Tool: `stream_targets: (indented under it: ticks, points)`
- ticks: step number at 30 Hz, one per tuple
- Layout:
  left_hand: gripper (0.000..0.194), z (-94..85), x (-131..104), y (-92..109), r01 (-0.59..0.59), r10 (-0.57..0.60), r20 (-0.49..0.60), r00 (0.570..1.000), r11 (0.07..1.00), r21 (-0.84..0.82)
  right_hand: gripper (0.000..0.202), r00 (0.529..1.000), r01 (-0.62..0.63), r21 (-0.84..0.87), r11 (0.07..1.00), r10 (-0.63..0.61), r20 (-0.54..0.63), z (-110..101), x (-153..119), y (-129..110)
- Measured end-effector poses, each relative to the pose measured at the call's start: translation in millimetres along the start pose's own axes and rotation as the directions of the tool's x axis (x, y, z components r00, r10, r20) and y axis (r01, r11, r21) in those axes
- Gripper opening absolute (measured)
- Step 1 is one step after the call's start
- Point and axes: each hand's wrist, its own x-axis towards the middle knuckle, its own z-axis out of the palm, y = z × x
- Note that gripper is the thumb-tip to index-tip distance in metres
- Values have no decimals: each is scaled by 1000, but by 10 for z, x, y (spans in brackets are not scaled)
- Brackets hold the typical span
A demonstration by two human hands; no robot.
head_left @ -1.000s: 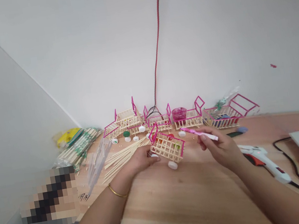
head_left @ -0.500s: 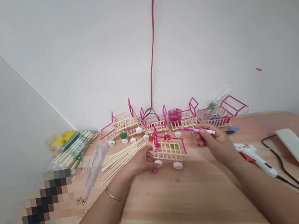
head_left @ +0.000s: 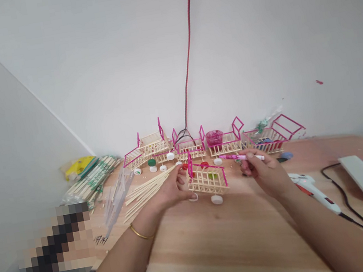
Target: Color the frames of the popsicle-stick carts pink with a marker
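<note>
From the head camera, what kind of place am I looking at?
Probably a craft workbench: a glue gun, bundled wooden sticks and several small stick-built carts share a wooden tabletop against a plain wall.

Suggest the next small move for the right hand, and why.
I'd probably ease the slim pink-and-white brush in the right hand toward the small wheeled cart of pale wooden sticks at the left hand: the tip looks pink and clear of the cart, whose side lattice is mostly pale.
</note>
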Motion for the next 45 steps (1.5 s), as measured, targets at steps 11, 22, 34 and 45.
stream_targets:
  ticks: [11,22,34,45]
  points:
    - [121,189,57,-93,-157,173,44,984,957,-245,25,1000,-2,-68,998,3,14,0,4,15]
    - [111,217,89,-83,-164,182,44,982,949,-268,25,1000,-17,-30,999,17,6,-22,27,32]
    - [97,186,98,-95,-176,205,68,976,937,-302,31,991,93,-358,929,-122,-57,12,8,-99]
    - [95,126,87,-88,-219,273,131,953,921,-323,37,972,148,-593,792,-228,-62,202,475,-767]
